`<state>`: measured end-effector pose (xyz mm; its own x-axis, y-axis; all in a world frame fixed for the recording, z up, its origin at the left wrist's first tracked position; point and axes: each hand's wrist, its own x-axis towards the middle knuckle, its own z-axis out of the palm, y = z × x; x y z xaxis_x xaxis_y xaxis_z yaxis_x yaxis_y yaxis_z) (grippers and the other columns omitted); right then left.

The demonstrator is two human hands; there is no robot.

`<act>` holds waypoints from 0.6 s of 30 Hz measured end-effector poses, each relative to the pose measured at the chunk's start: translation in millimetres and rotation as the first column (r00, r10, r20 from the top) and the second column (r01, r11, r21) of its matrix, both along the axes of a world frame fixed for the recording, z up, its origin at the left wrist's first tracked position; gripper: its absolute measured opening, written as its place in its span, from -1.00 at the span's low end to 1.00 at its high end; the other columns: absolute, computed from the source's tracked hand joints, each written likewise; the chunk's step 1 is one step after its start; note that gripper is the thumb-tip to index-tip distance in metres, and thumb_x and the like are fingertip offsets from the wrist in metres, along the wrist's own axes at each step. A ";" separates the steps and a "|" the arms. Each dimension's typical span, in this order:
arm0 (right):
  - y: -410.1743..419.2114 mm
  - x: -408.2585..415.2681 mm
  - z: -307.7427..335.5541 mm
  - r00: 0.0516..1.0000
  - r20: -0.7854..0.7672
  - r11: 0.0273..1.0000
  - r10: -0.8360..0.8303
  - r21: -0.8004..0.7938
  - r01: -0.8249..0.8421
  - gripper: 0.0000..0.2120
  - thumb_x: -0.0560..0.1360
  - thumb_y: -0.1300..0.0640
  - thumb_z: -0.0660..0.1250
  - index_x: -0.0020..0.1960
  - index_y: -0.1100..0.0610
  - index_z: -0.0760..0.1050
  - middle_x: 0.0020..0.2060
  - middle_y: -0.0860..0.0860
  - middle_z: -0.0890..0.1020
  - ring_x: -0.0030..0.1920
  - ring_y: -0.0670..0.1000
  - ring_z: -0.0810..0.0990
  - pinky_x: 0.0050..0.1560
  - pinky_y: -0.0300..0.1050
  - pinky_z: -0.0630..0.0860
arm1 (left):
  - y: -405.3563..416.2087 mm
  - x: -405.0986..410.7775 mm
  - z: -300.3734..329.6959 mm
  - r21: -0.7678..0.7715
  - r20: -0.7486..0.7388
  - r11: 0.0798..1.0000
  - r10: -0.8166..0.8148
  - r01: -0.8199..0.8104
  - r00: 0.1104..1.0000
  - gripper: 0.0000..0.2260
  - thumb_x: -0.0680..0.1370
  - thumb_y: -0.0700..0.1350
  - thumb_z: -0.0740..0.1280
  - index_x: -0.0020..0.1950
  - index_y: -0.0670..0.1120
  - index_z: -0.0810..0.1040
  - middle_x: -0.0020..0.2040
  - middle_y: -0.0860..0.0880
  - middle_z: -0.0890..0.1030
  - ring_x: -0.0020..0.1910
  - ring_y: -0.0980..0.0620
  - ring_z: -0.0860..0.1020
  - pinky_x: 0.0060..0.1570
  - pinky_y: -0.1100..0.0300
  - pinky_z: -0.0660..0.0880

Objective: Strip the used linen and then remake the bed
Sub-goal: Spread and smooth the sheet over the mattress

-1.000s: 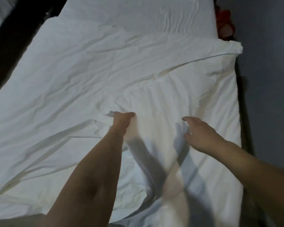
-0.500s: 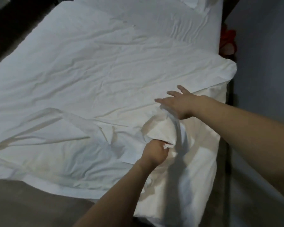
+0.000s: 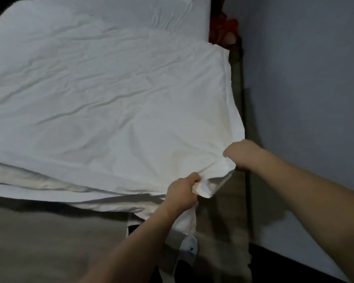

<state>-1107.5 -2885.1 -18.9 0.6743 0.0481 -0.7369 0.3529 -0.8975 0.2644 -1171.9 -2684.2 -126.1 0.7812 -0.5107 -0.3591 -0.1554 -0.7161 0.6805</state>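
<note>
The head view looks down on a bed [image 3: 55, 237] whose near part is bare and brownish. A big white sheet [image 3: 110, 94] lies over most of it, with many soft wrinkles. Its long way seems to run from the near end toward the far end, where a pillow [image 3: 151, 11] sits, but its left side is cut off. The near right corner of the sheet is bunched up and points at the person. A gray wall [image 3: 305, 78] stands close on the right, with something red [image 3: 225, 29] in the far gap beside the bed.

The right hand [image 3: 243, 154] grips the corner from the right side. The left hand [image 3: 182, 193] holds a fold just below it, and a strip of cloth hangs down under that hand. Both hands hold the same corner, I think so the person can pull the sheet flat or lift it.
</note>
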 end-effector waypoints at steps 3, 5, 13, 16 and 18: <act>-24.9 -78.8 -23.4 0.990 -0.102 0.995 -0.098 -0.028 0.096 -0.75 0.55 0.19 0.16 0.16 0.07 0.50 0.13 0.03 0.57 0.10 0.07 0.56 0.07 -0.07 0.49 | -7.3 -46.9 -16.4 0.184 -0.102 0.974 -0.117 0.135 0.988 -0.67 0.49 -0.12 0.31 0.25 0.02 0.41 0.09 -0.06 0.60 0.05 -0.12 0.58 -0.08 0.12 0.46; -31.9 -118.1 -42.3 0.955 -0.202 0.976 -0.218 -0.044 0.213 -0.70 0.49 0.18 0.20 0.19 0.06 0.52 0.15 0.03 0.57 0.08 0.06 0.57 0.10 -0.03 0.54 | 2.2 -66.3 -21.9 0.278 -0.304 0.914 -0.208 0.295 0.930 -0.61 0.51 -0.14 0.31 0.34 -0.02 0.40 0.26 -0.10 0.54 0.21 -0.14 0.52 0.14 0.06 0.47; 66.0 -111.3 -53.8 0.940 -0.165 0.919 -0.298 0.219 0.329 -0.50 0.57 0.08 0.16 0.50 0.00 0.23 0.41 0.10 0.37 0.33 0.14 0.43 0.28 0.02 0.42 | 122.4 -64.2 -3.9 0.523 -0.398 0.808 -0.049 0.271 0.916 -0.60 0.49 -0.14 0.23 0.34 -0.05 0.44 0.35 -0.14 0.48 0.29 -0.16 0.48 0.27 0.00 0.44; 143.8 -85.2 -50.8 0.969 -0.087 0.903 -0.229 0.352 0.246 -0.52 0.59 0.06 0.12 0.50 0.02 0.20 0.39 0.10 0.36 0.31 0.16 0.42 0.28 0.08 0.40 | 187.2 -35.0 1.4 0.577 -0.290 0.803 0.031 0.149 0.956 -0.59 0.52 -0.11 0.23 0.39 -0.07 0.40 0.34 -0.13 0.44 0.30 -0.16 0.44 0.26 -0.03 0.43; 192.4 -71.3 -56.5 0.969 -0.071 0.874 -0.236 0.421 0.244 -0.52 0.58 0.06 0.13 0.49 0.04 0.20 0.39 0.10 0.36 0.30 0.16 0.42 0.27 0.08 0.40 | 229.2 -14.3 -4.2 0.611 -0.177 0.786 0.015 0.098 0.984 -0.57 0.52 -0.12 0.23 0.40 -0.07 0.35 0.33 -0.13 0.42 0.30 -0.16 0.42 0.22 -0.04 0.44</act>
